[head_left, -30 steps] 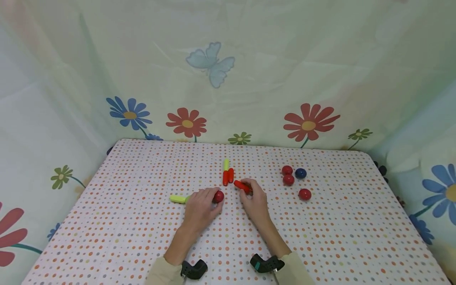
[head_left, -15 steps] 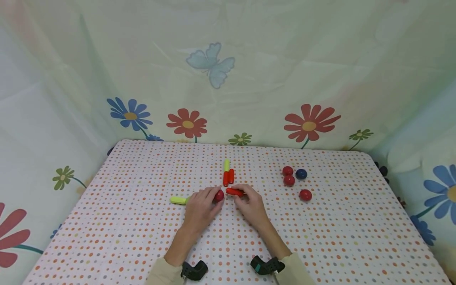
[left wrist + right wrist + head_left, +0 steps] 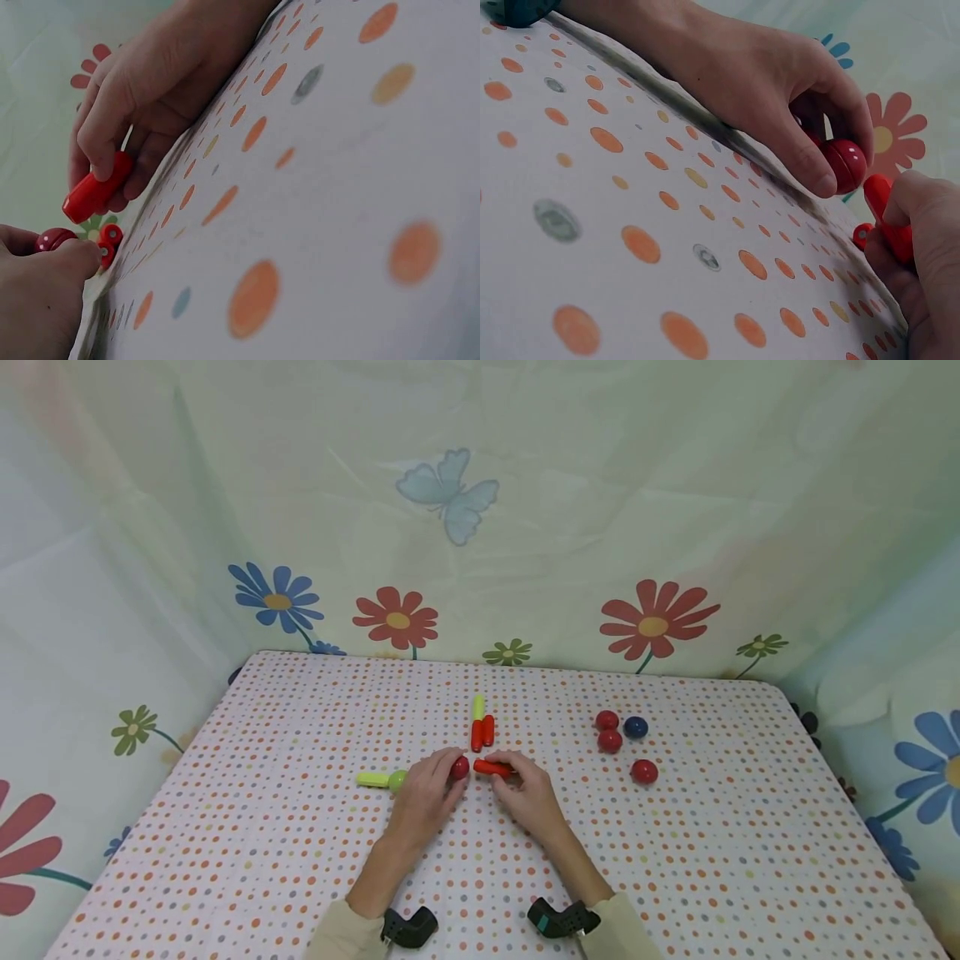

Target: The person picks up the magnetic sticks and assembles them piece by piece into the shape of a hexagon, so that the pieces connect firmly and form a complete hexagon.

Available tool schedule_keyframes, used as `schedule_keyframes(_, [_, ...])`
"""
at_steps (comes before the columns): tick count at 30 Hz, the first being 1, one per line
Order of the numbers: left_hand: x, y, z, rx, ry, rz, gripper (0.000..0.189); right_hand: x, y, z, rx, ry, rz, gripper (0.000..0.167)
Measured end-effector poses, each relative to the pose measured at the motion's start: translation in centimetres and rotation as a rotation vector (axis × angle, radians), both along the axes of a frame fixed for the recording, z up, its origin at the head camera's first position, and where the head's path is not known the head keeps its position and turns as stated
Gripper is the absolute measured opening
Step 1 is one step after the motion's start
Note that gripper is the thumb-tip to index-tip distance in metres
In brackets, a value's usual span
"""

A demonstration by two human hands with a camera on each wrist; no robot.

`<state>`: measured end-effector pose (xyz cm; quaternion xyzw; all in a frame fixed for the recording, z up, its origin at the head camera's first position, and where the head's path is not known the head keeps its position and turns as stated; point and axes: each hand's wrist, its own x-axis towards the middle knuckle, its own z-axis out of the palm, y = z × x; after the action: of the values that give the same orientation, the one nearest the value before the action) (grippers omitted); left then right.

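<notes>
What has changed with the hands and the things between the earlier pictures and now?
The right hand carried its red stick leftward and slightly nearer in the head view; the stick's end now faces the red ball, still apart. Nothing was newly grasped or released. The left hand keeps holding that ball; the two loose red sticks and the balls at right stayed put.

The right hand (image 3: pixel 527 792) has brought a glossy red rod (image 3: pixel 491 767) nearer the shiny red ball (image 3: pixel 460 767); a seemingly round light-green piece (image 3: pixel 397 781) shows more.
</notes>
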<state>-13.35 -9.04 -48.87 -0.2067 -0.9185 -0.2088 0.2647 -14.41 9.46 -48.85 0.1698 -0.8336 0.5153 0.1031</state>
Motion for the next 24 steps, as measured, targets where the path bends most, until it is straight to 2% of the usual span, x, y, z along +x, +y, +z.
schedule_keyframes(5, [-0.03,0.03,-0.06,-0.012,0.026,0.015,0.046,-0.03,0.01,0.1,-0.006,-0.001,0.018,0.029])
schedule_keyframes(24, [-0.09,-0.01,-0.11,-0.009,0.025,0.015,0.046,0.08,-0.04,0.07,0.009,-0.04,0.031,0.029])
